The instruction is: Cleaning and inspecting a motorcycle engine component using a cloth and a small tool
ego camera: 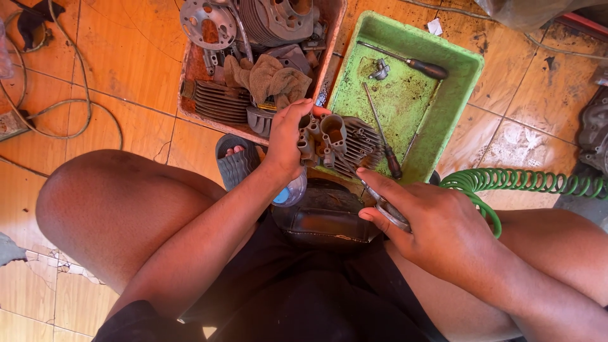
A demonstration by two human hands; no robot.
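While my left hand (288, 136) grips a grey finned engine casting (332, 147), fingers wrapped closed around its near end, I hold it just above the near edge of the green tray (453, 95). My right hand (437, 221) is closed around a metal air nozzle (387, 209), its thin tip pointing up at the casting's fins. A green coiled hose (525, 182) runs off beyond my right fingers. Two screwdrivers (405, 61) lie in the tray, beyond the casting. Ahead of my left fingers sits an orange bin (189, 66) holding engine parts and a rag (269, 77).
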